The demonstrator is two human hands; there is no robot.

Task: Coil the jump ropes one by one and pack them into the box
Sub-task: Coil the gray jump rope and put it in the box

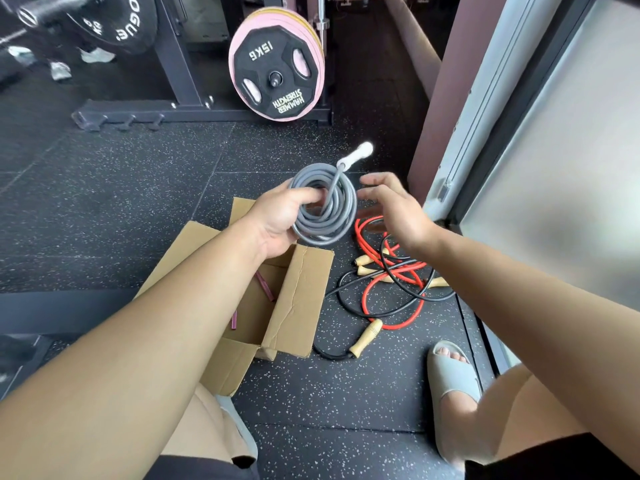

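The left hand (pixel 277 223) grips the grey rubbery jump-rope coil (pixel 347 206) at nine o'clock; the right hand (pixel 394 209) hovers empty, fingers spread, at three. Likely springy; clamp all loops.

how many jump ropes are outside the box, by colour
grey rope: 1, coiled, held in the left hand
red rope: 1, loose, as far as the tangle shows
black rope: 1, tangled with the red rope
total: 3
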